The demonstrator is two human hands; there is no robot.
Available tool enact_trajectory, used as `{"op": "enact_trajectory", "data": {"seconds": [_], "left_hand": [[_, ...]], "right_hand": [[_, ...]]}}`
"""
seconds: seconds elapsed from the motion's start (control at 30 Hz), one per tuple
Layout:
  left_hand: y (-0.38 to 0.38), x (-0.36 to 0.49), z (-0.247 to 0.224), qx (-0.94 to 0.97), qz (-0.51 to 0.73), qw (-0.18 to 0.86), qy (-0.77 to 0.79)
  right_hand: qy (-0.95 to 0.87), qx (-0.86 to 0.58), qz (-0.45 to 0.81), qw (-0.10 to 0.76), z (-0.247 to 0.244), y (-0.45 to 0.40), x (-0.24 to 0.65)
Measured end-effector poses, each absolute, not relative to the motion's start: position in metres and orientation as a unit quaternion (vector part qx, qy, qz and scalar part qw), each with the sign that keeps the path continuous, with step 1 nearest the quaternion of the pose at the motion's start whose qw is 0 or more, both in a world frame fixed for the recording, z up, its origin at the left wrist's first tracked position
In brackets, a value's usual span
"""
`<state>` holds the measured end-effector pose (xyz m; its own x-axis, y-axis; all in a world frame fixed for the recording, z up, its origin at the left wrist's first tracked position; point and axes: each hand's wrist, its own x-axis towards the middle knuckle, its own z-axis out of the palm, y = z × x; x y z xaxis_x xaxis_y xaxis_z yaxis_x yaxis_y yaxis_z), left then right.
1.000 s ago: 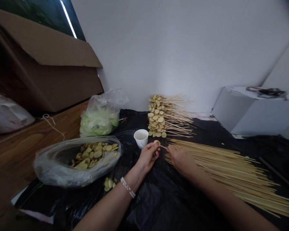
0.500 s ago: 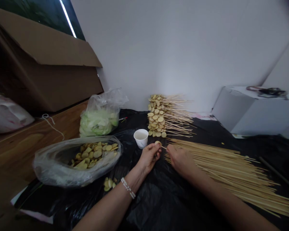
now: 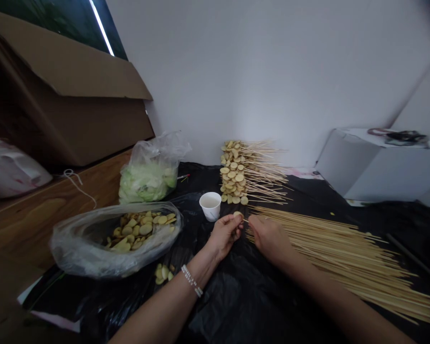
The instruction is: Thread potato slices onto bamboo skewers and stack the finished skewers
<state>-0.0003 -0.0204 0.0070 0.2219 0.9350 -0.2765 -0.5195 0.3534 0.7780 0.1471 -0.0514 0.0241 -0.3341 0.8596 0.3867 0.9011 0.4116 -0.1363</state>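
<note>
My left hand [image 3: 226,234] pinches a round potato slice [image 3: 238,214] between thumb and fingers, just right of a white paper cup [image 3: 210,206]. A thin wooden skewer [image 3: 245,220] runs from that slice to my right hand [image 3: 267,236], whose fingers are closed on it. How deep the tip sits in the slice is hidden by my fingers. Behind both hands lies a stack of skewered potato slices [image 3: 232,177], sticks pointing right. Loose bamboo skewers [image 3: 337,253] spread out beneath and beyond my right forearm.
An open plastic bag [image 3: 75,253] holds potato slices at the left; a few loose slices [image 3: 163,273] lie by my left forearm. Behind it stands a bag of pale green vegetable [image 3: 146,179]. A cardboard box [image 3: 93,119] is at far left, a white box [image 3: 376,167] at right.
Both hands stay close together in nearly the same place. The potato slice in my left hand has shifted slightly to the right toward my right hand.
</note>
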Motion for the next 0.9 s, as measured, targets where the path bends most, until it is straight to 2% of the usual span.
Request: {"op": "enact_trajectory", "data": {"seconds": [0.1, 0.33, 0.57, 0.73, 0.9], "left_hand": [[-0.022, 0.0, 0.008, 0.278, 0.496, 0.73, 0.381], [-0.025, 0.001, 0.013, 0.313, 0.486, 0.72, 0.385], [-0.015, -0.004, 0.012, 0.277, 0.527, 0.699, 0.396], [-0.013, -0.006, 0.009, 0.276, 0.527, 0.699, 0.397], [-0.022, 0.001, 0.009, 0.319, 0.492, 0.708, 0.394]], "right_hand": [[-0.815, -0.543, -0.035, 0.201, 0.024, -0.051, 0.148], [-0.811, -0.535, 0.101, 0.216, 0.027, -0.041, 0.153], [-0.806, -0.546, 0.044, 0.223, 0.028, -0.043, 0.154], [-0.817, -0.55, -0.019, 0.17, 0.028, -0.048, 0.15], [-0.812, -0.563, 0.007, 0.154, 0.025, -0.049, 0.146]]}}
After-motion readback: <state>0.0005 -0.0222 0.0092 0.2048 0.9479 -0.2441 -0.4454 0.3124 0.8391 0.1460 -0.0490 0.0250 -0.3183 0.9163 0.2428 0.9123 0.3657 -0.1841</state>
